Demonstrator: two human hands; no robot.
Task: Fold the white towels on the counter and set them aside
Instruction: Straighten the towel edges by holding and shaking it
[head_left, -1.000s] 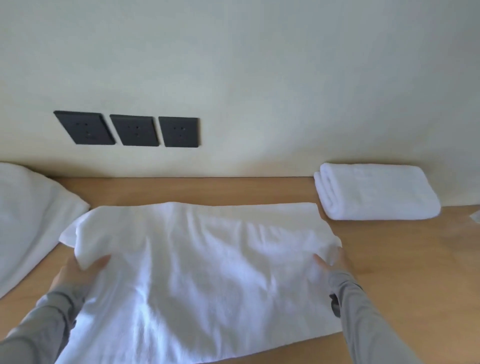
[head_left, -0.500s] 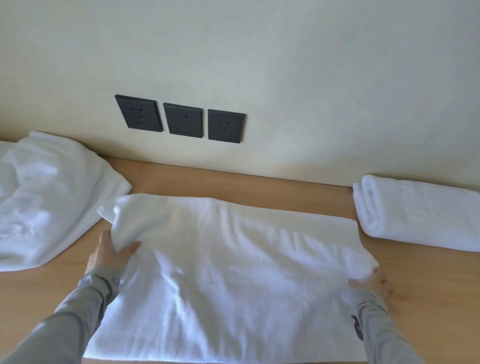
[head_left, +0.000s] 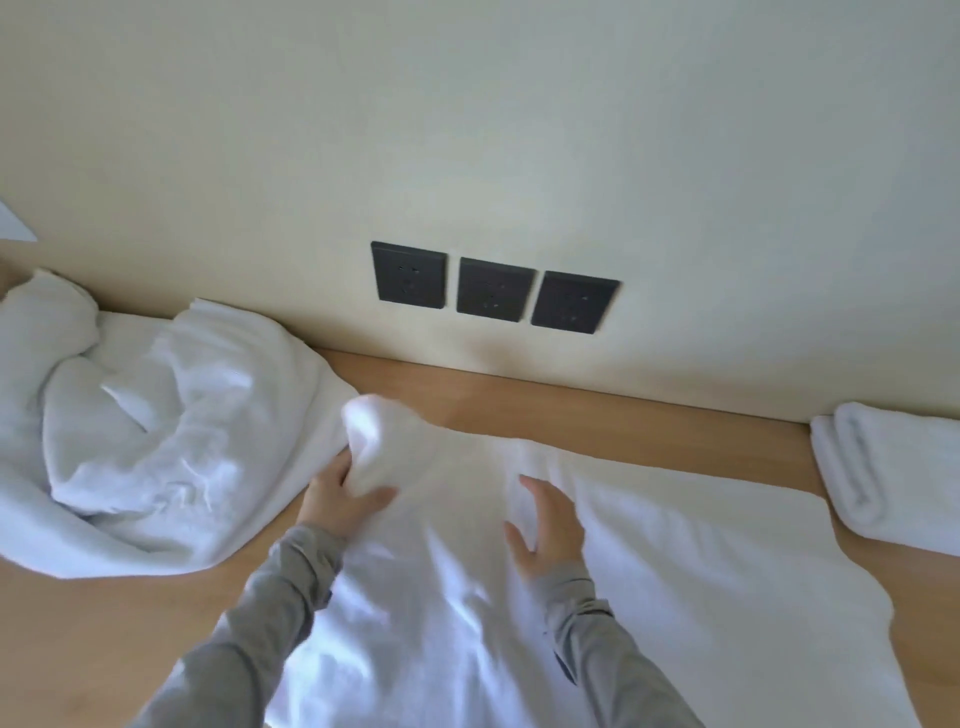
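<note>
Against the pale wall (head_left: 519, 130), a wooden surface (head_left: 104, 649) runs the whole width, and most of it is covered in laundry. The biggest piece is the white towel (head_left: 701, 597), spread out in the middle and reaching down to the near edge. Off to the left there's a crumpled heap of towels (head_left: 156, 441) pushed up against the wall. On the right, just beside the spread one, sits a folded towel (head_left: 893, 478), all neat. Three dark sockets (head_left: 496, 288) line up on the wall just above the surface. The person's left hand (head_left: 337, 493) is grasping the towel's far-left corner, lifted off the surface, thumb on top. The right hand (head_left: 550, 525) lies released on the towel's middle, fingers spread.
</note>
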